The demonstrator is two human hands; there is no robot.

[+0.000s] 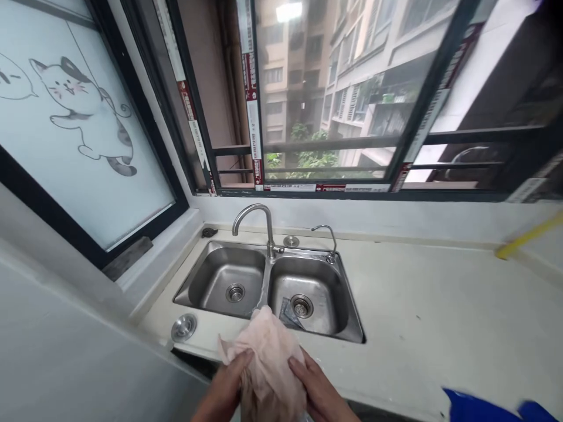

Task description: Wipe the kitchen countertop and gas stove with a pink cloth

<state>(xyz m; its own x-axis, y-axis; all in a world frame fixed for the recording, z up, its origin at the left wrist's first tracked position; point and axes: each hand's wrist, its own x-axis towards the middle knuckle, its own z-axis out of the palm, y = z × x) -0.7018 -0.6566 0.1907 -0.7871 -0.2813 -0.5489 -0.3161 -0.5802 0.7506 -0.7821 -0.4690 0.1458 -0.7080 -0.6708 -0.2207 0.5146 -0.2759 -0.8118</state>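
A pale pink cloth [268, 351] is bunched up in front of the sink, with both hands on it. My left hand [229, 378] is closed on its left side, thumb on top. On the right side my right hand [314, 381] grips it the same way. The cloth's lower part looks darker and runs down out of view. Behind it lies the double steel sink [265, 281]. A small grey-blue piece [290, 313], perhaps a rag, rests beside the drain in the right basin.
A tall curved faucet [269, 225] and a thin small tap [333, 237] rise behind the basins. A round metal strainer [183, 327] sits on the counter at left. Something blue [479, 407] lies at the lower right, and a yellow strip [528, 237] leans at the far right.
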